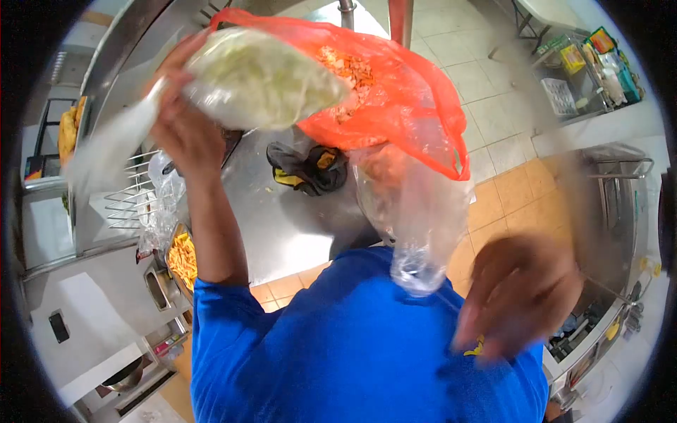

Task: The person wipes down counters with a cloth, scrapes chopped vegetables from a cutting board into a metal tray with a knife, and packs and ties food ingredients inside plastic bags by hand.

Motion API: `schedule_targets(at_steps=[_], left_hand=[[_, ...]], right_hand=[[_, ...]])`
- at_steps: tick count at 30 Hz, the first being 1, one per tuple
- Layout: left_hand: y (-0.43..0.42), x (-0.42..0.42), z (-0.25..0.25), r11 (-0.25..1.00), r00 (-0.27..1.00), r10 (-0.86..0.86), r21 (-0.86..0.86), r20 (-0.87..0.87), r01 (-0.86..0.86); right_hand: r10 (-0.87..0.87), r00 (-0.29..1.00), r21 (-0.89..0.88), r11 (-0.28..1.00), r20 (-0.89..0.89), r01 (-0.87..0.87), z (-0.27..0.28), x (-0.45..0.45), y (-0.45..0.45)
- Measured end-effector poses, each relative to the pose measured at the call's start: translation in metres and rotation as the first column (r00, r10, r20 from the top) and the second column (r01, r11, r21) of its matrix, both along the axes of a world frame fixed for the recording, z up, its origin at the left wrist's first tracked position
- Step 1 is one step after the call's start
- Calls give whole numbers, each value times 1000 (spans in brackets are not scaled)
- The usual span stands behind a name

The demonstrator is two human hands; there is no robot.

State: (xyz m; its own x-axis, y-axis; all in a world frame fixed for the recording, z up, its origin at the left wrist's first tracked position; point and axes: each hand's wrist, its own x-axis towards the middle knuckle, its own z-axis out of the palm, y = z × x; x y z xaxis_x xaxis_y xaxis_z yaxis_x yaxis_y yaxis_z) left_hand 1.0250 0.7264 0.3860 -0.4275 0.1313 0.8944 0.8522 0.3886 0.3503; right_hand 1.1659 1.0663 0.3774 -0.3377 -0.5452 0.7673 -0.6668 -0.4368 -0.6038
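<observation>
**Filled clear bag (261,81) raised in left hand (185,120), red bag (416,74) spread alongside**

Nearest, lower right of frame: right hand (525,292), badly blurred, fingers curled. Cannot tell how far closed, nor whether gripping the pale blurred streak (553,137) above. Lower centre: blue shirt (338,338), close up to the work.

Upper left: filled clear bag, pale green contents, held clear of the steel table (257,190). Left-hand fingers closed round the gathered plastic, with slack end trailing toward lower left. Probably gripped there to keep contents bunched in the far end, away from the mouth. Cannot tell whether knotted.

Centre: second clear bag (430,218), hanging slack between red bag and shirt, orange matter showing in its upper part. Upper centre: red bag, opened wide, orange shreds (345,67) exposed inside; presumably set gaping for easy reach. Cannot tell whether touching the filled clear bag or merely behind.

On steel table, just left of the second clear bag: crumpled black-and-yellow bundle (307,169), perhaps put there as a spare spot beside the bags.

Mid-left: loose clear plastic (166,190) by a wire rack (127,192); lower, yellow-orange strips (183,257). Farthest, upper right: tiled floor (448,49), then white basket (560,96) near assorted packets (573,59).
</observation>
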Motion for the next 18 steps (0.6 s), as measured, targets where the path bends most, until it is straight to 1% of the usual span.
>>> schedule_targets(at_steps=[1, 2, 3, 5, 6, 7, 9, 12, 13, 14, 15, 16, 17, 18], left_hand=[[5, -4, -4, 984, 962, 171, -75, 213, -159], [2, -17, -22, 953, 921, 269, -215, 283, -212], [-1, -30, -41, 898, 871, 368, -367, 326, -243], [12, -55, -57, 888, 940, 223, -451, 260, -86], [33, -57, -57, 934, 964, 59, -354, 257, 37], [34, -68, -60, 903, 977, 87, -429, 195, 5], [34, -91, -76, 825, 990, 128, -561, 65, -69], [22, -77, -68, 872, 950, 312, -404, 20, -278], [-20, -93, -96, 785, 855, 483, -341, -188, -518], [-23, -98, -99, 762, 787, 609, -207, -93, -614], [-24, -101, -99, 706, 707, 707, -75, 25, -704], [-29, -101, -105, 615, 612, 773, 39, 167, -788], [-46, -126, -124, 739, 696, 655, -56, 294, -672], [-38, -125, -123, 911, 775, 331, 32, 538, -411]], right_hand=[[-295, 955, 157, 942, -33, 297, 5, -5, 9], [-547, 823, 347, 751, -152, 562, 10, -11, 18], [-671, 681, 506, 496, -293, 706, 16, -16, 27], [-714, 630, 499, 443, -307, 745, -7, -39, 19], [-711, 616, 492, 424, -339, 760, -24, -49, 13], [-707, 602, 485, 405, -372, 775, -42, -60, 8], [-703, 625, 513, 419, -338, 749, -74, -80, 4], [-687, 676, 424, 547, -266, 722, -101, -98, 3], [-714, 670, 398, 565, -202, 723, -104, -100, 2], [-735, 664, 371, 584, -138, 722, -104, -101, -1], [-748, 659, 344, 601, -76, 722, -101, -105, -3], [-705, 682, 281, 706, 193, 651, -96, -111, -10], [-592, 667, 197, 795, 451, 573, -92, -114, -22], [-427, 605, 92, 859, 672, 504, -88, -114, -34]])
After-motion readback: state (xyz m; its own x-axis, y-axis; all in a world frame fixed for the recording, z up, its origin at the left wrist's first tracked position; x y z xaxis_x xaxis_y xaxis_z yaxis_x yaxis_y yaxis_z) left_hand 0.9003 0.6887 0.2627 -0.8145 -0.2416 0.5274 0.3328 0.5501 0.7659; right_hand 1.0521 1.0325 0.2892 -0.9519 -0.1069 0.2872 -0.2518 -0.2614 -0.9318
